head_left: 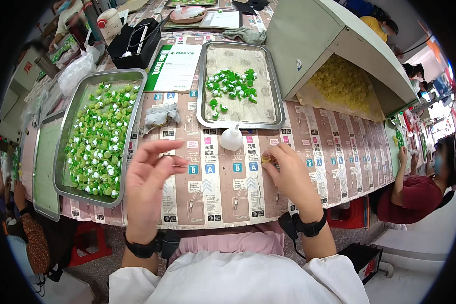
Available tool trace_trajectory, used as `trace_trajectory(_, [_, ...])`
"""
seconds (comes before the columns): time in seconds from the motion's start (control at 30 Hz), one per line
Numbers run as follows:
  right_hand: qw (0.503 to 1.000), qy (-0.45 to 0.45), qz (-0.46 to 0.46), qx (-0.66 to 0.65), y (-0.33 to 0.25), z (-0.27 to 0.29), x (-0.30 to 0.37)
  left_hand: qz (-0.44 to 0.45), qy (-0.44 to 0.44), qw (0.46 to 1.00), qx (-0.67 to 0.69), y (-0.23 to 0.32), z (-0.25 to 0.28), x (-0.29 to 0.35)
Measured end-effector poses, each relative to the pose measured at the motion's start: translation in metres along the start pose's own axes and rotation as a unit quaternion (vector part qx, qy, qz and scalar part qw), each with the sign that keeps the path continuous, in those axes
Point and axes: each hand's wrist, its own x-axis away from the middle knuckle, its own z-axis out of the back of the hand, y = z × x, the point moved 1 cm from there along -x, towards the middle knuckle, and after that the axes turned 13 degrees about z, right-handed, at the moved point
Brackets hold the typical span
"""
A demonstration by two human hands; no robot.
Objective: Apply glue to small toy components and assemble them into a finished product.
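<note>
My right hand (293, 171) is closed in a pinch above the table, with a small yellow piece (265, 158) at its fingertips. To the left, my left hand (151, 175) is lifted over the table; it is slightly blurred, its fingers are curved and apart, and I see nothing in them. A small white squeeze bottle with a thin tip (231, 139) stands between and beyond the hands. Behind it lies a metal tray (242, 121) lined with stained cloth, carrying a cluster of small green-and-white figures (231, 85). Yellow translucent pieces (342, 83) lie heaped inside a grey box-shaped hood at right.
The grey hood (314, 38) opens toward me. A deep metal tray (129, 134) full of green-and-white figures stands at left. Near it are a crumpled grey cloth (161, 115), a notebook sheet (175, 68) and a black box (137, 45). Other people (415, 197) sit at both sides.
</note>
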Motion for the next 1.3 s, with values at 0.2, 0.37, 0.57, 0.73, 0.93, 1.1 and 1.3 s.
trace_trajectory(0.2, [0.994, 0.023, 0.063, -0.090, -0.040, 0.009, -0.003, 0.138, -0.128, 0.982, -0.027, -0.031, -0.043, -0.001])
trace_trajectory(0.37, [0.979, 0.067, 0.173, -0.081, -0.077, 0.018, -0.006, 0.158, -0.148, 0.976, 0.006, -0.031, -0.051, -0.002])
trace_trajectory(0.57, [0.972, 0.066, 0.184, -0.134, -0.077, 0.019, -0.015, 0.149, -0.125, 0.980, 0.052, -0.025, -0.036, -0.002])
trace_trajectory(0.73, [0.976, 0.085, 0.062, -0.191, -0.055, 0.028, -0.037, 0.114, -0.087, 0.986, 0.085, -0.020, -0.015, -0.005])
trace_trajectory(0.93, [0.978, -0.036, 0.037, -0.204, -0.041, 0.001, -0.056, 0.140, -0.071, 0.984, 0.079, -0.015, 0.005, 0.007])
trace_trajectory(1.1, [0.985, -0.079, 0.019, -0.153, -0.038, -0.008, -0.064, 0.140, -0.069, 0.982, 0.108, -0.018, 0.014, 0.008])
trace_trajectory(1.3, [0.988, -0.093, -0.010, -0.124, -0.039, -0.015, -0.073, 0.106, -0.078, 0.984, 0.122, -0.006, 0.007, 0.020])
